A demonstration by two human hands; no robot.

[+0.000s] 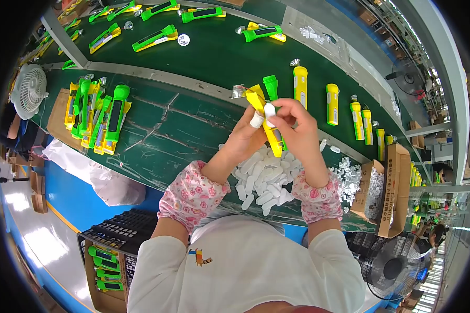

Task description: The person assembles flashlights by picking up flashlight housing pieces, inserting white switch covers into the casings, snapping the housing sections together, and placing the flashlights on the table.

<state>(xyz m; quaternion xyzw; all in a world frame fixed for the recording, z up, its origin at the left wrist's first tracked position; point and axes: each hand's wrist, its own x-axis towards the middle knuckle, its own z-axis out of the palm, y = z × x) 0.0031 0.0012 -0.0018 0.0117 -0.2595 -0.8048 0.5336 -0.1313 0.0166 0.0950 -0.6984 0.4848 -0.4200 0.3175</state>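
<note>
My left hand point(244, 140) is closed around a yellow flashlight body point(273, 142), held tilted above the bench, its green part partly hidden behind my hands. A silver reflector point(238, 92) hangs by its upper end. My right hand point(299, 128) pinches a small white rounded piece point(270, 110) against the flashlight body between thumb and fingers. Another white patch point(257, 120) shows at my left thumb; whether it is a wrap or a loose piece I cannot tell. Beneath both hands lies a heap of white oval pieces point(263, 180).
Green-and-yellow flashlights point(96, 115) are stacked at the left. Beyond a metal rail, a green belt point(203, 49) carries more flashlights, including an upright yellow one point(300, 86). Small clear parts point(345, 180) and a cardboard box point(394, 190) lie right. A white fan point(28, 91) stands far left.
</note>
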